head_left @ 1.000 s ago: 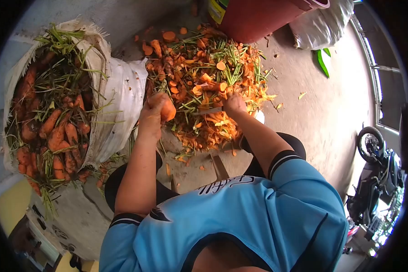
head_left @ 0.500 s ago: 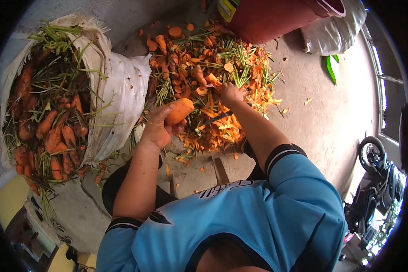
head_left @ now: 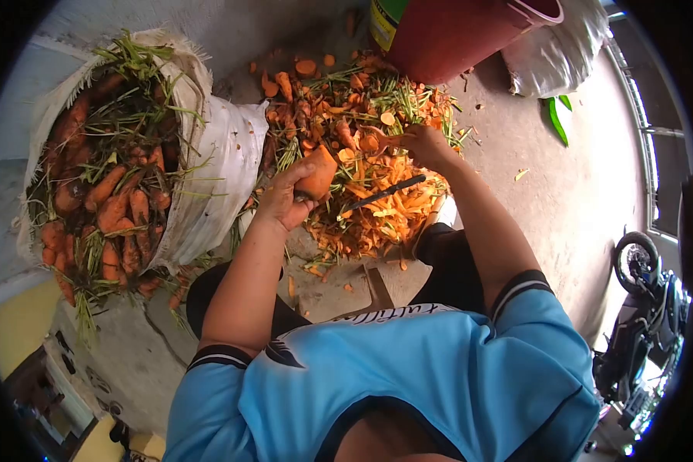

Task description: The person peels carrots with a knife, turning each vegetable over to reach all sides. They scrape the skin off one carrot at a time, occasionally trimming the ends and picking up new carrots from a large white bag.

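A thick peeled carrot piece (head_left: 318, 173) with a flat cut end is gripped in my left hand (head_left: 285, 192), above the left side of the carrot scraps. My right hand (head_left: 427, 146) is over the upper right of the pile (head_left: 396, 219), its fingers stretched leftward beside orange carrot pieces; contact with them is unclear. Below that hand, a dark knife (head_left: 385, 192) lies slanted across the orange peelings, touched by neither hand.
An open white sack (head_left: 227, 146) of unpeeled carrots (head_left: 115, 200) stands at left. A red bucket (head_left: 454, 38) is behind the pile, near a pale sack (head_left: 554, 54) and a green leaf (head_left: 557, 121). A motorcycle (head_left: 639, 308) stands at far right.
My right hand has shifted right and slightly up, and its fingers have stretched out. My left hand has moved slightly right with the carrot piece, which is now more upright. The view has shifted.
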Demonstrator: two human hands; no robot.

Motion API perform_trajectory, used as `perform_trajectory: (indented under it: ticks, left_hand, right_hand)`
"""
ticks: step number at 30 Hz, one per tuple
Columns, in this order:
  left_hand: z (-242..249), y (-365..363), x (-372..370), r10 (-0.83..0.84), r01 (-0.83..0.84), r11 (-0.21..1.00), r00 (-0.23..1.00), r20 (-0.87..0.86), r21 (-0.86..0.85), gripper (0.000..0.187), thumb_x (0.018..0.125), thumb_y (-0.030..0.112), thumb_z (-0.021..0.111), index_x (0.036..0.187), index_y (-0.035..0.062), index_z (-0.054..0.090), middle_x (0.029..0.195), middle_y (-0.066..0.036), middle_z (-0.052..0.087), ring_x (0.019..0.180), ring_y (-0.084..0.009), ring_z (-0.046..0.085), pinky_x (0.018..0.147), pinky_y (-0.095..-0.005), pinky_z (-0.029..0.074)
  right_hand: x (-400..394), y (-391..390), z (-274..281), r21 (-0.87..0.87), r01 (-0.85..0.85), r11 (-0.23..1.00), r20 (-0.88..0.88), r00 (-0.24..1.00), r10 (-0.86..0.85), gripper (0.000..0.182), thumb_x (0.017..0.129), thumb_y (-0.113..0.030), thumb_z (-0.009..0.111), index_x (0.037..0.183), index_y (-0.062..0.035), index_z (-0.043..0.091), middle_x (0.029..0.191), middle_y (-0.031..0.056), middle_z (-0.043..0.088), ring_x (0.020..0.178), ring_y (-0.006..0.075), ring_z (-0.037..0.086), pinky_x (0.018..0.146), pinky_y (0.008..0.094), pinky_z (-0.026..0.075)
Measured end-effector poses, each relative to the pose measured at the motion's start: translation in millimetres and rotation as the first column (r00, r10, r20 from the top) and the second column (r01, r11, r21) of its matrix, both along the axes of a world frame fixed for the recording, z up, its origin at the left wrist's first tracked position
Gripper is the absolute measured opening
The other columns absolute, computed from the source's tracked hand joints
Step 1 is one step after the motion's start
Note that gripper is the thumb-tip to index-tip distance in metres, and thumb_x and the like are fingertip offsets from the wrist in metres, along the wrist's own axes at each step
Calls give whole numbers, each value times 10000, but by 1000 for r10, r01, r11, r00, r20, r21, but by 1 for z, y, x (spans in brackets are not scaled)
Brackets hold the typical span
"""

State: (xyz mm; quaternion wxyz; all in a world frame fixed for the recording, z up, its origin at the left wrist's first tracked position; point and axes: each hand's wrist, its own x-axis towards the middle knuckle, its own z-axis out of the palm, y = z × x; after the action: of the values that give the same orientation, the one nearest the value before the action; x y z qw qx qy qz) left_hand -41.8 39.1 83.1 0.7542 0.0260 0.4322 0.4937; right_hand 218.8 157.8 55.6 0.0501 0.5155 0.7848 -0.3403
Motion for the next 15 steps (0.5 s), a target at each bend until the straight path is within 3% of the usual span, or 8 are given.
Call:
perform_trajectory:
  ticks: [1,3,5,7,8,11,12,15]
  left_hand:
    - [7,-1,3,10,-9,999,1000,19,-51,467,735,190,603,1129,25,415,1014,-153,494,812,-263,549,667,-362,474]
    - [15,-4,8,-5,12,995,998,69,-96,454,737,183,602,1122,31,413,1011,-147,490,826,-268,544,669,-375,482]
    - [11,-11,10,-53,64,994,991,126,-85,432,738,173,607,1106,53,414,1020,-130,474,848,-269,532,671,-392,488]
    - [11,-22,17,-48,57,992,996,77,-111,428,751,176,597,1115,50,410,1018,-133,480,832,-277,545,656,-382,491]
    - [13,-26,20,-43,48,991,998,47,-122,426,758,178,593,1119,48,409,1018,-134,483,824,-281,552,649,-378,493]
    - [28,-32,25,-90,93,994,995,53,-59,420,785,212,579,1127,41,406,1022,-139,490,804,-277,565,648,-360,494]
    - [24,-30,25,-76,82,995,993,94,-57,424,803,248,569,1136,42,407,1029,-142,495,811,-275,570,644,-353,497]
    - [15,-24,24,4,-3,1000,991,135,-4,425,815,285,554,1137,48,411,1030,-143,496,818,-272,575,639,-359,499]
  right_hand:
    - [1,-6,28,-4,67,998,-118,991,-67,200,837,-110,461,982,-31,573,665,55,552,535,110,553,500,238,461]
    - [8,-18,47,-149,374,915,-216,891,-400,215,832,-87,457,1003,-51,582,638,43,545,490,118,543,490,247,461]
    - [9,-35,64,210,350,913,-251,922,-296,219,813,-93,489,1008,-71,586,676,74,574,575,170,569,541,293,461]
    - [6,-48,71,454,330,828,-372,914,-160,226,761,-85,541,981,-100,591,714,134,592,674,271,594,618,364,462]
    - [4,-52,70,476,341,811,-384,910,-157,226,770,-55,528,983,-90,592,722,141,591,668,270,592,618,351,465]
    - [-1,-54,64,187,506,842,-512,781,-356,200,790,-69,526,977,-77,594,785,120,599,664,206,585,623,314,474]
    - [0,-52,65,-61,521,852,-542,699,-466,224,803,-65,515,1018,-29,565,840,90,598,661,144,566,617,280,487]
    - [-2,-47,72,-586,376,718,-644,322,-694,220,802,-60,516,1011,4,535,839,56,578,687,115,550,638,268,495]
